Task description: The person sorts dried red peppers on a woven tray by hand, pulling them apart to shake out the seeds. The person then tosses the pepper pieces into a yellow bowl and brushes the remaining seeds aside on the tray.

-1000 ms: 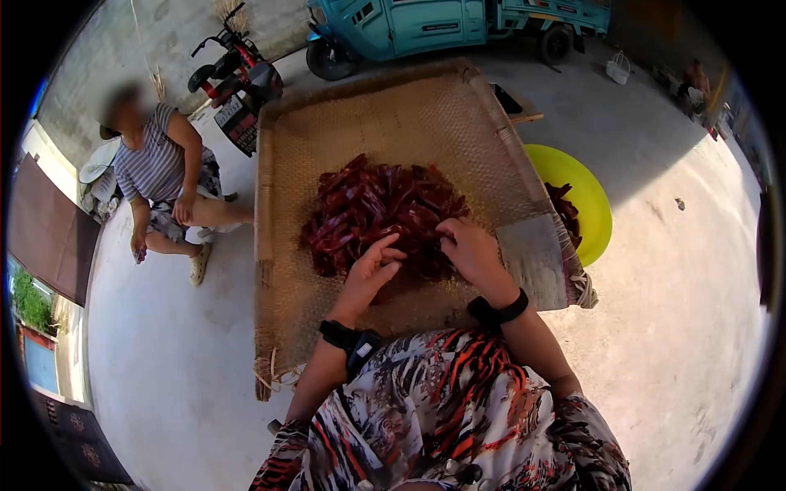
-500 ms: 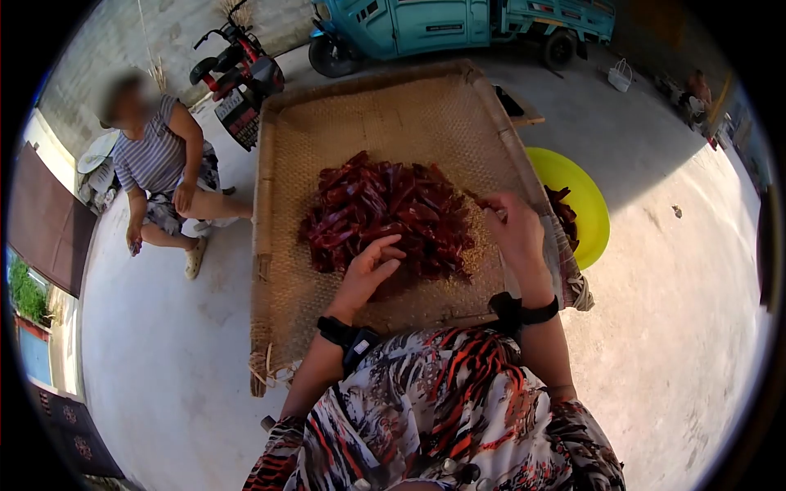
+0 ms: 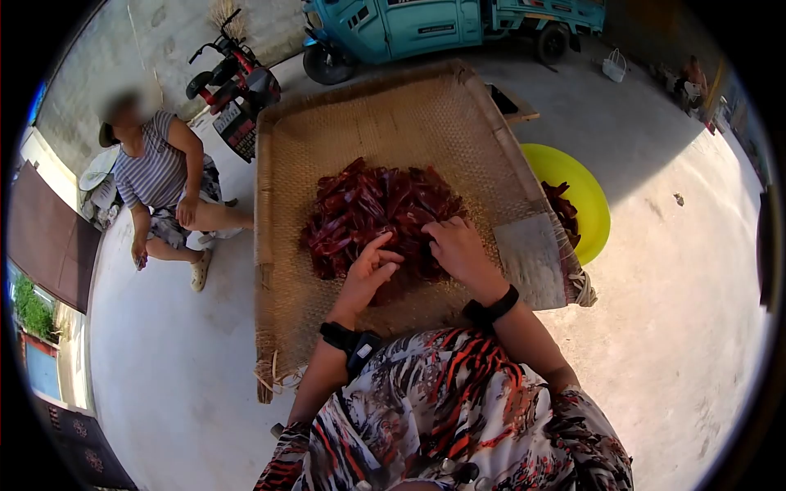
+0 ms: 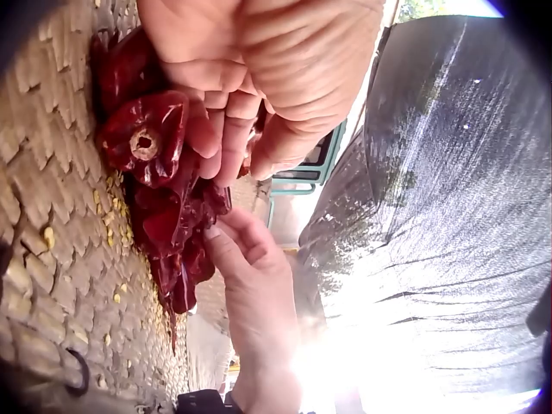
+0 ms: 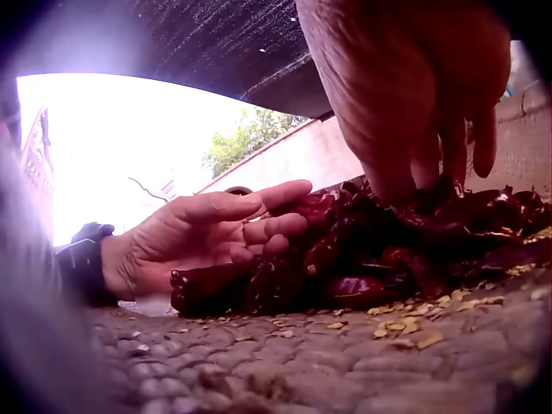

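A heap of dried red chili peppers lies in a woven tray. My left hand rests at the near side of the heap; the right wrist view shows this hand palm inward, fingers loosely bent beside the peppers, gripping none. My right hand reaches into the heap's right side. In the left wrist view, the right hand's thumb and finger pinch the edge of a dried chili pepper. In the right wrist view its fingertips are hidden among the peppers.
Pale seeds are scattered on the weave. A yellow basin with chili peppers stands to the right. A flat grey sheet lies at the tray's right edge. Another person sits at left; a red electric bike and a teal three-wheeler stand behind.
My right hand swung right, off the heap with a dark piece at its fingertips, then came back left into the peppers. The left hand has stayed nearly in place.
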`<state>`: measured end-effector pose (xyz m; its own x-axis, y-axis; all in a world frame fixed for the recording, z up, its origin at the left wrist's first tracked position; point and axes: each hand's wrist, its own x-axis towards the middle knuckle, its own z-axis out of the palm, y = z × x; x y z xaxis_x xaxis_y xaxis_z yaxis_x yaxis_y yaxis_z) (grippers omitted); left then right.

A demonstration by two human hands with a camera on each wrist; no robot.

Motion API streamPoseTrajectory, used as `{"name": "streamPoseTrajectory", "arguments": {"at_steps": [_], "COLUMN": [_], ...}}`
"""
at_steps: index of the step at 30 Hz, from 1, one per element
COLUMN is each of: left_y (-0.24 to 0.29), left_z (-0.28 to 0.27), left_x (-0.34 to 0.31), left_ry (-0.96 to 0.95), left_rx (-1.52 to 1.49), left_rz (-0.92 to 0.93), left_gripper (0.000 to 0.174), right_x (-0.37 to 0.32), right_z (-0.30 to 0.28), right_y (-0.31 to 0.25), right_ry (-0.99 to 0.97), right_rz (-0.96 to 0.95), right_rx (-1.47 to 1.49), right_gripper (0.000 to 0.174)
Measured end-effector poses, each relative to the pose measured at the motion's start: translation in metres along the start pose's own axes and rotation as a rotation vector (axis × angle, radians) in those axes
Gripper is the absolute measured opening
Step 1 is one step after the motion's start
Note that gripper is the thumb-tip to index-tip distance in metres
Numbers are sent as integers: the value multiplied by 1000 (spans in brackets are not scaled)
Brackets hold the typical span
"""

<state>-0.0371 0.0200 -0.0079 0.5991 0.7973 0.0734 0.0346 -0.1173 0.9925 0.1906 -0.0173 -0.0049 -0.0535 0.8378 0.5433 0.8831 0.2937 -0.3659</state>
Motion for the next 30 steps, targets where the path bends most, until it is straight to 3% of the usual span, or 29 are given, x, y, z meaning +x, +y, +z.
{"name": "streamPoseTrajectory", "arguments": {"at_steps": [5,8,11,14,17,20,23,26,28,30], "left_y": [1,-4,-4,-5,2,0,-3,-3,-4,-3], "left_z": [3,2,1,0,2,1,1,1,1,1], "left_x": [-2,-1,-1,-1,-2,-2,-2,-2,-1,-2], "left_ry": [-1,8,1,-4,5,0,-1,-3,-5,-6], "left_rx": [11,34,18,-4,19,3,17,21,14,4], "left_rz": [-6,14,16,-11,-43,-36,-23,-10,-13,-16], "left_gripper": [60,61,61,58,57,57,57,56,56,55], "right_x": [-2,-9,-12,-12,-11,-7,-7,-7,-3,-2], "right_z": [-22,-39,-38,-34,-10,-14,-23,-53,-61,-67], "right_y": [2,12,22,1,-3,-5,1,10,37,55], "right_ry": [-18,49,65,-35,34,-48,-57,20,253,627], "right_rz": [155,356,444,208,0,70,265,446,539,534], "right_rx": [232,631,634,251,61,126,370,687,762,717], "right_gripper": [19,19,22,25,28,29,28,28,32,34]}}
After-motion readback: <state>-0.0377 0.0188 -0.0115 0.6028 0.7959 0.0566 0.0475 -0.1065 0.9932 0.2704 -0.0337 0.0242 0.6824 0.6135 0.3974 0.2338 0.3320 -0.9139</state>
